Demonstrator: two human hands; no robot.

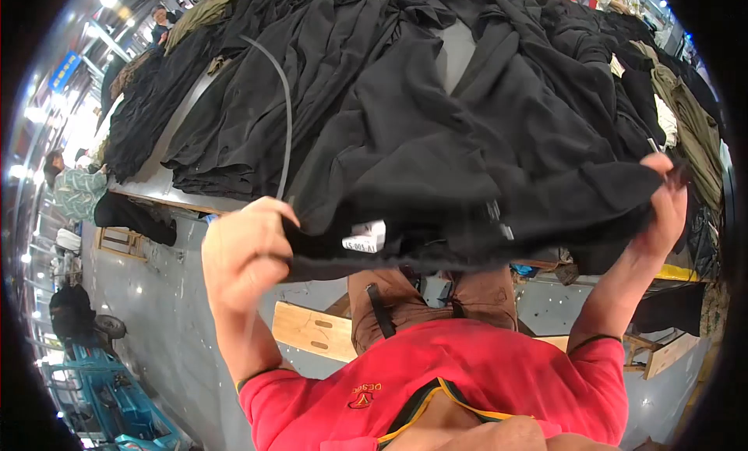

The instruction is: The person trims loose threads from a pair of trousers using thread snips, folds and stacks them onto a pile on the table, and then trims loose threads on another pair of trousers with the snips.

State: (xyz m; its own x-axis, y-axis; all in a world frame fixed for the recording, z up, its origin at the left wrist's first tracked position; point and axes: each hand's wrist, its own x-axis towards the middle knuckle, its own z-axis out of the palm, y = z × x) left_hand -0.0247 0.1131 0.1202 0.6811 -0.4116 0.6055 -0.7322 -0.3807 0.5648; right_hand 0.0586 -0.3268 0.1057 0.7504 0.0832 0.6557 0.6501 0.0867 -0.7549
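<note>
A pair of black trousers (436, 170) is stretched between my two hands, its waistband nearest me and its legs spread over the table. My left hand (248, 252) is closed on one end of the waistband. A thin grey curved strip (288, 116) rises from beside that hand and arcs over the cloth; whether the hand grips it I cannot tell. My right hand (666, 201), slightly blurred, is closed on the other end, with a small pale tip (653, 145) sticking up by its fingers. A white printed label (365, 237) shows inside the waistband.
More black garments (327, 38) lie heaped across the table (148, 187), with olive garments (686, 100) at the right. A wooden bench (312, 332) is beneath me. A teal cart (105, 392) stands on the floor at left. One person (78, 187) is at the table's left side.
</note>
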